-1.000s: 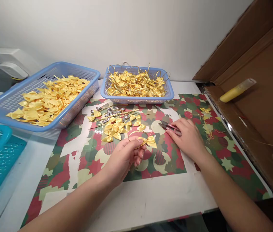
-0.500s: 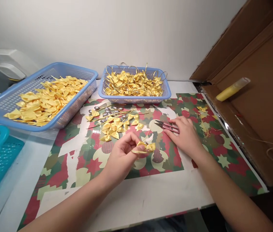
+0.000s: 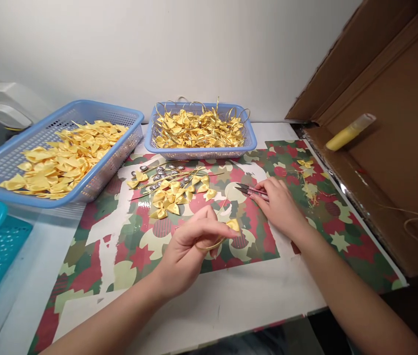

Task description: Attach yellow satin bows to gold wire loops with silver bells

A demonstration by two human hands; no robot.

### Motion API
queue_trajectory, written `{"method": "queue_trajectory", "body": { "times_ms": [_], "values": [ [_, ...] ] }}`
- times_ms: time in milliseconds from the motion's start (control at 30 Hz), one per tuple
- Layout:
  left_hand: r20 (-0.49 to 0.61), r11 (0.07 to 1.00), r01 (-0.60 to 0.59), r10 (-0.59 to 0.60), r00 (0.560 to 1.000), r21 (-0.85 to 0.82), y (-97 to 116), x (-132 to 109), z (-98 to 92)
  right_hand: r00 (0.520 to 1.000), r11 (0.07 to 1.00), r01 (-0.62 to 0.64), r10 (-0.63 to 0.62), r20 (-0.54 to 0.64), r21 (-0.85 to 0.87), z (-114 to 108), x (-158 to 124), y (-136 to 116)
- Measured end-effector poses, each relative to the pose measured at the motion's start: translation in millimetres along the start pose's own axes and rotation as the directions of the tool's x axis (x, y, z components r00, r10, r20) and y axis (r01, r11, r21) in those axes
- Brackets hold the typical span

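Observation:
Near the middle of the work surface, my left hand (image 3: 189, 254) pinches a yellow ribbon bow (image 3: 233, 225) between thumb and fingers. A loop of gold cord (image 3: 209, 248) curves out under these fingers, and much of the bow is hidden behind them. To the right, my right hand (image 3: 283, 209) grips a pair of thread snips (image 3: 250, 191) low over the patterned sheet, dark blades pointing left. Beyond my left hand lie a small pile of yellow bows (image 3: 168, 196), several shiny silver beads (image 3: 160, 173) and lengths of gold cord (image 3: 146, 186).
A blue basket (image 3: 105, 190) of yellow bows stands at left, and another blue basket (image 3: 201, 151) with corded bows at the back. A teal basket (image 3: 5, 256) is at the left edge. On the right are thread scraps (image 3: 310, 192), a cardboard wall (image 3: 390, 123) and a yellow tube (image 3: 345, 135).
My left hand has turned over, so its fingers now cover most of the bow. My right hand has squeezed the snips' handles closer together. The view has shifted slightly.

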State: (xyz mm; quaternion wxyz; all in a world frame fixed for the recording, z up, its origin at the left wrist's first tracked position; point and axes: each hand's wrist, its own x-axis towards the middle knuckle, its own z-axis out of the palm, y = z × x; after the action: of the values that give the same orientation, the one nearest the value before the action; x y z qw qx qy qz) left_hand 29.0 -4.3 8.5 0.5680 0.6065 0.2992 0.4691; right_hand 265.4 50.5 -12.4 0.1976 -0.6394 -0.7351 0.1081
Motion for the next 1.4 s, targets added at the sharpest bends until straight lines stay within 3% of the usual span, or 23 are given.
{"method": "queue_trajectory", "body": {
  "times_ms": [167,300,500,667,767,867,933,1000,1100,1200,1400],
  "values": [
    [-0.067,0.996,0.059,-0.064,0.996,-0.07,-2.8,0.2,1.7,0.997,0.992,-0.081,0.081,0.002,0.1,-0.2,-0.3,-0.5],
    [-0.167,0.997,0.078,-0.077,0.983,0.0,2.6,4.1,5.5,0.991,0.98,-0.135,0.134,0.015,0.149,-0.4,-2.5,0.2],
    [-0.282,0.987,0.147,-0.122,0.952,0.067,5.0,3.4,9.4,0.993,0.974,-0.113,0.114,0.005,0.195,-2.0,-3.3,0.1],
    [-0.303,0.982,0.14,-0.096,0.948,0.126,3.3,1.6,11.3,0.998,0.992,-0.049,0.045,0.037,0.112,-3.2,-0.3,-1.2],
    [-0.321,0.974,0.123,-0.057,0.946,0.192,4.5,2.5,12.3,0.994,0.992,-0.09,0.085,0.064,0.083,-4.5,-0.3,-1.8],
    [-0.347,0.958,0.097,0.002,0.938,0.268,4.6,3.1,12.4,0.988,0.97,-0.154,0.148,0.047,0.187,-9.8,-5.2,-8.3],
    [-0.362,0.942,0.082,0.044,0.931,0.324,2.9,2.6,11.7,0.991,0.926,-0.129,0.11,0.075,0.355,-15.1,-12.2,-18.1],
    [-0.367,0.92,0.064,0.09,0.926,0.386,0.5,1.7,10.7,0.991,0.845,-0.041,-0.034,0.131,0.533,-19.4,-21.1,-30.7],
    [-0.36,0.892,0.032,0.149,0.921,0.45,-2.4,0.7,9.4,0.975,0.769,0.078,-0.193,0.114,0.635,-20.0,-33.1,-47.6],
    [-0.352,0.874,-0.001,0.197,0.915,0.486,-3.2,0.5,8.6,0.974,0.766,0.115,-0.211,0.078,0.632,-14.3,-38.9,-55.3],
    [-0.316,0.83,-0.067,0.284,0.905,0.553,-2.9,1.4,7.3,0.974,0.749,0.016,-0.162,0.16,0.662,-5.8,-41.8,-57.3]
  ]
}}
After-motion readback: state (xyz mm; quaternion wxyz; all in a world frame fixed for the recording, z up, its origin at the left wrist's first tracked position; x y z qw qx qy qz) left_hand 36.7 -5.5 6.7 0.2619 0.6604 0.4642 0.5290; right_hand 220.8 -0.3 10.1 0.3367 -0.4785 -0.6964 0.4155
